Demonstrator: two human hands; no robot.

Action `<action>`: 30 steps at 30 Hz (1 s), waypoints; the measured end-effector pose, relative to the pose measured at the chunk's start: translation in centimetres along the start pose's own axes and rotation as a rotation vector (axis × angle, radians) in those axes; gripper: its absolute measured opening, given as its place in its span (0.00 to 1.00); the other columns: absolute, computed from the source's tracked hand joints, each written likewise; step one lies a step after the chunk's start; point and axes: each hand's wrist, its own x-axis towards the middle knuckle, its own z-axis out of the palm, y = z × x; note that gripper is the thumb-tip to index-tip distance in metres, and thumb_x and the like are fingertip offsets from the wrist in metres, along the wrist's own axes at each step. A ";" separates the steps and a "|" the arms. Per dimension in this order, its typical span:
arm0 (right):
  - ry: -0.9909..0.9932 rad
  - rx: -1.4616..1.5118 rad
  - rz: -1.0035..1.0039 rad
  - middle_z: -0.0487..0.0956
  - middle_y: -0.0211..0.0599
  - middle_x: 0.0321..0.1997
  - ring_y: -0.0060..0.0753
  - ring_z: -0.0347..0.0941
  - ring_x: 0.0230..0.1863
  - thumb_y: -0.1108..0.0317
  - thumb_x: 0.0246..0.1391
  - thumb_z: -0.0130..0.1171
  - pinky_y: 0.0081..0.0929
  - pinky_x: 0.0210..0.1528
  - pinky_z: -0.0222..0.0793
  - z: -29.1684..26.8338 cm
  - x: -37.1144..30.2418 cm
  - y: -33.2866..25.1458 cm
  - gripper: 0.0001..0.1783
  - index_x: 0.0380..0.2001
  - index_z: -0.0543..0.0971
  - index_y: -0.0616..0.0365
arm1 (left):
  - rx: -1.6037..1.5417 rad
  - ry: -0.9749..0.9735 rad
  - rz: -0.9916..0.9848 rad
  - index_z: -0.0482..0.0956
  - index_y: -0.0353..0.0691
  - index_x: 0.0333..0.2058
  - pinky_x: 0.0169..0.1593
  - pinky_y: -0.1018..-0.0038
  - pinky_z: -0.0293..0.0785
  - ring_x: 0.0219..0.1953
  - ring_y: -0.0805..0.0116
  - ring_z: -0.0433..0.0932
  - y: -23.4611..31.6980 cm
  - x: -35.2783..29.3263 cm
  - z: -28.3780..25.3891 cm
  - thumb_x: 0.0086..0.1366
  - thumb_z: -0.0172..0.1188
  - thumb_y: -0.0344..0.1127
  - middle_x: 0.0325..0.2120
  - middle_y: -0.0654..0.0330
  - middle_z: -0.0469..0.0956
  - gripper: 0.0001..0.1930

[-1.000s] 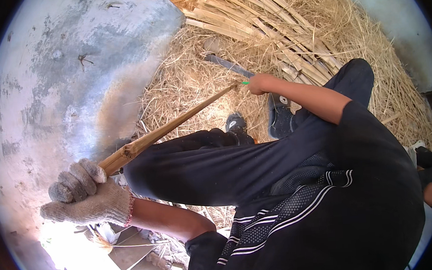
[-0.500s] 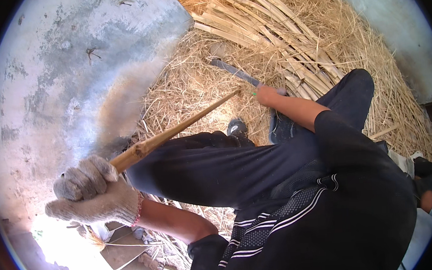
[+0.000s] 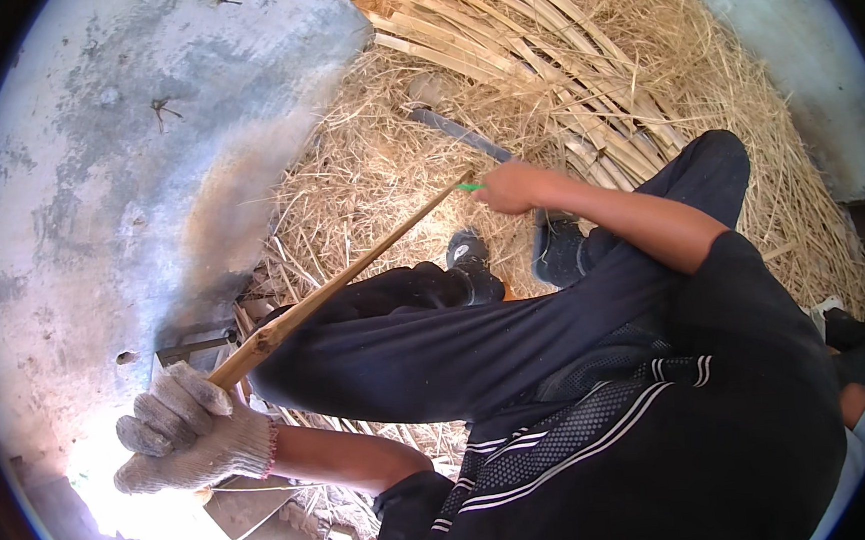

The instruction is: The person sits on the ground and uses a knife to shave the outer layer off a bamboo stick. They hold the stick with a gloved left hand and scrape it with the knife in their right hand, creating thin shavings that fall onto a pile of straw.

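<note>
My left hand (image 3: pixel 198 427), in a pale knitted work glove, is closed round the near end of a light-brown bamboo strip (image 3: pixel 329 292). The strip slants up and away to the right, narrowing toward its far end. Close to that far end, my bare right hand (image 3: pixel 512 186) is closed, with a thin green piece (image 3: pixel 469 186) poking out of its left side. What the green piece belongs to is hidden in the fist. A long dark blade (image 3: pixel 458 133) lies over the straw beyond the right hand, which covers its near end.
Loose straw (image 3: pixel 364 154) covers the ground, with a bundle of split bamboo strips (image 3: pixel 580 89) at the back right. A weathered pale wall (image 3: pixel 146 190) rises on the left, another (image 3: pixel 789 54) at the right. My dark-trousered legs (image 3: pixel 438 355) lie between the hands.
My right hand has shifted left, away from the dark blade, and the green piece now shows more at the strip's far end. The left hand still grips the strip, slightly lower.
</note>
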 end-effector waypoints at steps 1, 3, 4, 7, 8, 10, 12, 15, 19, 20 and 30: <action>0.036 0.114 -0.038 0.79 0.57 0.36 0.58 0.77 0.38 0.53 0.68 0.35 0.47 0.42 0.72 -1.6 -3.1 -2.8 0.25 0.43 0.73 0.65 | 0.039 0.030 0.004 0.56 0.50 0.12 0.04 0.80 0.52 0.04 0.80 0.46 0.1 -0.4 1.0 0.67 0.41 0.66 0.04 0.71 0.49 0.32; 0.169 0.441 -0.212 0.77 0.57 0.26 0.60 0.75 0.31 0.52 0.67 0.38 0.50 0.37 0.69 -1.3 -7.1 -6.8 0.23 0.39 0.72 0.63 | 0.081 0.064 0.020 0.56 0.50 0.12 0.05 0.80 0.52 0.05 0.80 0.46 0.5 -0.7 3.6 0.67 0.41 0.65 0.04 0.71 0.49 0.31; 0.303 0.456 -0.382 0.74 0.55 0.20 0.62 0.72 0.26 0.54 0.66 0.42 0.52 0.32 0.66 -1.5 -9.8 -8.6 0.20 0.38 0.71 0.62 | 0.082 0.077 0.020 0.56 0.51 0.12 0.05 0.80 0.53 0.05 0.80 0.46 0.1 -0.9 4.8 0.67 0.42 0.65 0.05 0.70 0.50 0.31; 0.376 0.618 -0.565 0.73 0.58 0.17 0.64 0.72 0.22 0.60 0.65 0.45 0.53 0.28 0.67 -1.0 -14.6 -13.0 0.15 0.36 0.66 0.65 | 0.124 0.098 0.048 0.57 0.51 0.12 0.05 0.79 0.53 0.06 0.80 0.48 0.0 -1.8 7.2 0.67 0.42 0.65 0.05 0.70 0.50 0.31; 0.369 0.634 -0.531 0.72 0.57 0.15 0.64 0.72 0.20 0.61 0.65 0.46 0.54 0.25 0.66 -0.6 -15.3 -13.8 0.15 0.35 0.66 0.64 | 0.129 0.098 0.061 0.57 0.51 0.12 0.05 0.79 0.54 0.05 0.80 0.48 0.0 -2.0 7.9 0.67 0.42 0.65 0.05 0.70 0.50 0.31; 0.418 0.675 -0.504 0.71 0.57 0.14 0.65 0.71 0.19 0.61 0.65 0.45 0.55 0.24 0.65 0.1 -16.1 -14.3 0.15 0.34 0.65 0.65 | 0.102 0.036 0.050 0.59 0.50 0.14 0.05 0.78 0.57 0.05 0.79 0.50 0.2 -2.4 8.0 0.67 0.40 0.67 0.05 0.70 0.51 0.31; 0.466 0.645 -0.414 0.71 0.58 0.14 0.65 0.71 0.19 0.62 0.65 0.46 0.55 0.23 0.65 0.7 -15.9 -13.7 0.15 0.34 0.65 0.66 | 0.012 -0.151 0.009 0.59 0.49 0.17 0.07 0.74 0.60 0.05 0.76 0.52 0.3 -2.7 7.0 0.66 0.38 0.69 0.07 0.68 0.53 0.31; 0.397 0.685 -0.380 0.72 0.58 0.14 0.65 0.71 0.19 0.62 0.65 0.46 0.54 0.22 0.66 0.0 -17.1 -14.1 0.15 0.34 0.65 0.66 | -0.033 -0.250 -0.044 0.63 0.46 0.19 0.09 0.71 0.65 0.07 0.73 0.56 1.4 -3.2 6.6 0.64 0.42 0.69 0.08 0.67 0.56 0.31; 0.468 0.628 -0.370 0.72 0.58 0.15 0.64 0.72 0.19 0.61 0.65 0.46 0.52 0.22 0.68 0.1 -18.0 -14.4 0.15 0.35 0.66 0.66 | -0.102 -0.276 -0.023 0.62 0.49 0.13 0.05 0.76 0.58 0.04 0.77 0.50 0.9 -3.7 8.2 0.64 0.42 0.69 0.05 0.68 0.53 0.32; 0.492 0.605 -0.335 0.72 0.58 0.15 0.64 0.72 0.19 0.61 0.65 0.46 0.52 0.22 0.68 0.5 -17.7 -14.2 0.15 0.36 0.67 0.66 | -0.121 -0.329 -0.032 0.62 0.49 0.13 0.05 0.75 0.58 0.03 0.77 0.51 0.9 -3.5 8.2 0.64 0.42 0.69 0.05 0.68 0.54 0.32; 0.558 0.566 -0.081 0.73 0.60 0.17 0.69 0.70 0.23 0.60 0.65 0.45 0.54 0.27 0.66 3.5 -14.2 -12.0 0.15 0.38 0.68 0.65 | -0.134 -0.403 -0.055 0.62 0.49 0.13 0.05 0.74 0.57 0.03 0.77 0.51 0.3 -3.1 8.5 0.64 0.43 0.69 0.05 0.68 0.55 0.32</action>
